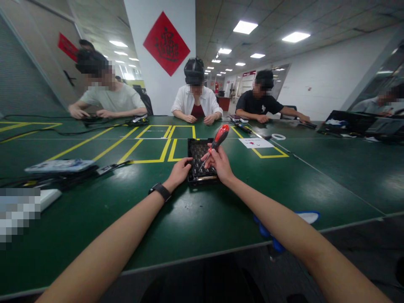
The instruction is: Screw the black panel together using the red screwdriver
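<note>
My right hand (220, 163) is closed around a screwdriver (221, 134) with a red and black handle. Its shaft slants down to the left, and the tip is over a black case (203, 181) with small pieces in rows, perhaps bits. Whether the tip touches a piece I cannot tell. At the case's left edge, my left hand (181, 170) rests with its fingers curled against the side; the fingertips are partly hidden. A dark watch is on the left wrist. The case lies on the green table (176, 227).
Yellow tape outlines (151, 161) mark the table. A white sheet (256, 143) and a tape roll (278, 136) lie to the right. Cables and a flat stack (63, 165) are at left. A blue and white object (307, 217) sits near the front edge. Several people sit across.
</note>
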Demonstrator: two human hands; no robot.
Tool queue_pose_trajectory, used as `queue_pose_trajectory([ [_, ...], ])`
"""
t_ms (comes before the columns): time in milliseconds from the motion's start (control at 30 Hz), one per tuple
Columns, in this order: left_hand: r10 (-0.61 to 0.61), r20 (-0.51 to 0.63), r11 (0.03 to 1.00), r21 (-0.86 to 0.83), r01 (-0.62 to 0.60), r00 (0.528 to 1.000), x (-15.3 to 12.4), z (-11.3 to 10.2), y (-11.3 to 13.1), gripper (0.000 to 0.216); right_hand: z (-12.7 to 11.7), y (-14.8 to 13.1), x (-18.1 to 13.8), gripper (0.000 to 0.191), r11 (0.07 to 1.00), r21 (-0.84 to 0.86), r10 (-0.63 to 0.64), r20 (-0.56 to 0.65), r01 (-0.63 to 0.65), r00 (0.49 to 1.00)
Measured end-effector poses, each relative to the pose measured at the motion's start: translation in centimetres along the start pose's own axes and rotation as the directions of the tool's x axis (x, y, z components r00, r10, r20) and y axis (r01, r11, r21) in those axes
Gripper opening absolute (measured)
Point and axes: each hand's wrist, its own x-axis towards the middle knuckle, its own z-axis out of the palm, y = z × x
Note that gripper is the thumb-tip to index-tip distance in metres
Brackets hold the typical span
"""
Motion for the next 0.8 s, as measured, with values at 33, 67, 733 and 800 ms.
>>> queue_pose_trajectory([
  [33, -0.001, -0.004, 1.0, 0.0, 0.001, 1.0, -0.04, 0.0, 0.04, 0.039, 0.03, -0.01, -0.02, 0.033, 1.0, -0.006, -0.002, 0.002, 0.002, 1.0],
  [67, -0.004, -0.008, 1.0, 0.0, 0.004, 1.0, -0.07, 0.0, 0.07, 0.038, 0.05, -0.03, -0.04, 0.033, 1.0, -0.012, -0.004, 0.004, 0.005, 1.0],
  [733, 0.017, 0.004, 1.0, -0.006, -0.017, 1.0, 0.15, -0.03, -0.63, 0.038, -0.04, 0.03, -0.07, 0.033, 0.999, -0.032, -0.014, 0.036, 0.016, 0.999],
  [800, 0.03, 0.002, 1.0, 0.002, -0.03, 1.0, 0.17, -0.02, -0.72, 0.037, -0.04, 0.12, -0.05, 0.033, 0.999, -0.035, -0.011, 0.032, 0.012, 0.999],
])
